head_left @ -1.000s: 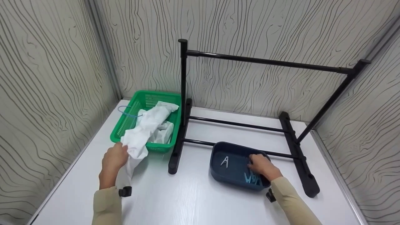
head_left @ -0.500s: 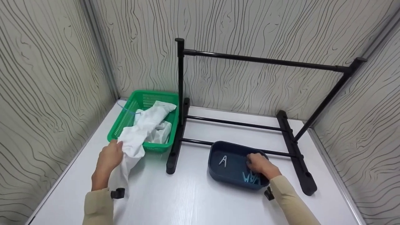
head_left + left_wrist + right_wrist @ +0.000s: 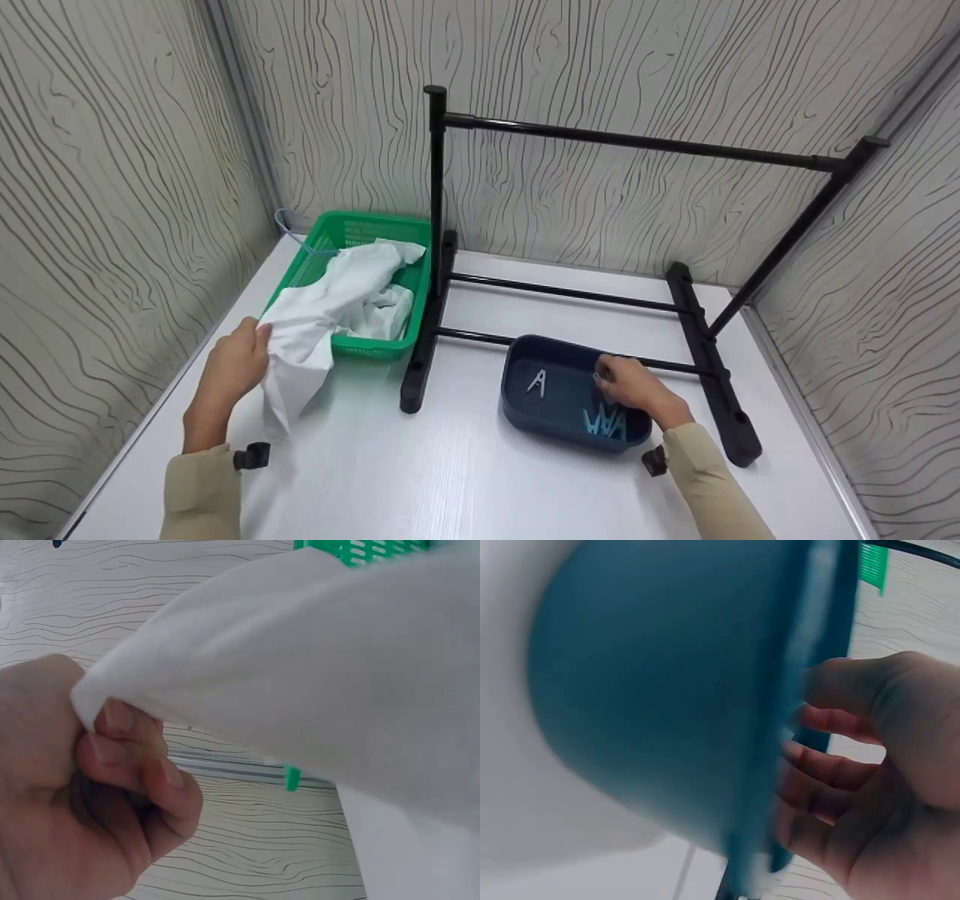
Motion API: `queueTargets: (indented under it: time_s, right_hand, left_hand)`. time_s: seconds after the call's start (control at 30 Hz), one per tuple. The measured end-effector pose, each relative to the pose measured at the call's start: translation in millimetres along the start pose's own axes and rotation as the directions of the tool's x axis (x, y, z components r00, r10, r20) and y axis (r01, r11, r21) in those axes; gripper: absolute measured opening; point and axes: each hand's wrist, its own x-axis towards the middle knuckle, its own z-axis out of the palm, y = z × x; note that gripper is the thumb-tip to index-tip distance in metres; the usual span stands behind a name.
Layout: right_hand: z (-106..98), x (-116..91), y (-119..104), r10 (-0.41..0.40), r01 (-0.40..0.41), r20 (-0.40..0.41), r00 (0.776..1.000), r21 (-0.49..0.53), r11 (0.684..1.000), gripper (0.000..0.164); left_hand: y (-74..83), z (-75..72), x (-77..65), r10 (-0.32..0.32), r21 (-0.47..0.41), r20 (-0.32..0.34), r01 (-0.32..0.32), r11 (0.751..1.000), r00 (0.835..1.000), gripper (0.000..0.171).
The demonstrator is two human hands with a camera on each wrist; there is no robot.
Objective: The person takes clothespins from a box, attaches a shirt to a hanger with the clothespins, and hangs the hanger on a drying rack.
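In the head view my left hand [image 3: 234, 364] pinches the edge of a white garment [image 3: 311, 315], its fabric stretched from the green basket [image 3: 382, 351] over the near left rim. A thin blue hanger [image 3: 298, 240] sticks out of the garment past the basket's left side. Thumb and fingers grip a corner of the fabric [image 3: 300, 682] in the left wrist view. My right hand [image 3: 636, 386] is inside the dark blue basin [image 3: 517, 409], fingers pinching a small clothespin [image 3: 598, 378], mostly hidden. Several light blue clothespins [image 3: 604, 422] and a grey clothespin [image 3: 537, 383] lie on the basin's floor.
A black rack [image 3: 637, 140] with a high rail and two low bars stands behind the basin. Its left foot [image 3: 412, 390] lies beside the basket. More white cloth [image 3: 382, 311] is in the basket. Patterned walls [image 3: 360, 112] enclose the white table [image 3: 442, 472].
My left hand has moved left, pulling the garment's edge with it; the hanger's hook has shifted up and away. My right hand has risen slightly within the basin.
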Motion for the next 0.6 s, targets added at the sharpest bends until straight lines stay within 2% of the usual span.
queueTargets:
  time_s: [0.13, 0.23, 0.5, 0.6]
  right_hand:
    - [-7, -4, -2, 0.001, 0.001, -0.030, 1.000, 0.063, 0.998, 0.034]
    - [-11, -3, -3, -0.008, 0.013, -0.050, 0.999, 0.098, 0.995, 0.039]
    - [-13, -3, -1, 0.006, 0.010, -0.117, 0.993, 0.141, 0.990, 0.044]
    - [-17, -2, -1, 0.010, 0.008, -0.139, 0.990, 0.124, 0.992, 0.042]
  left_hand:
    - [1.3, -8.6, 1.8, 0.035, 0.036, 0.006, -0.035, 0.999, 0.999, 0.043]
    - [4.2, -17.8, 3.3, 0.075, 0.047, 0.006, -0.075, 0.996, 0.997, 0.039]
    - [10.2, -40.1, -1.5, 0.147, 0.050, -0.031, -0.145, 0.988, 0.989, 0.035]
    - [13.4, -49.0, -4.4, 0.166, 0.053, -0.057, -0.163, 0.985, 0.985, 0.035]
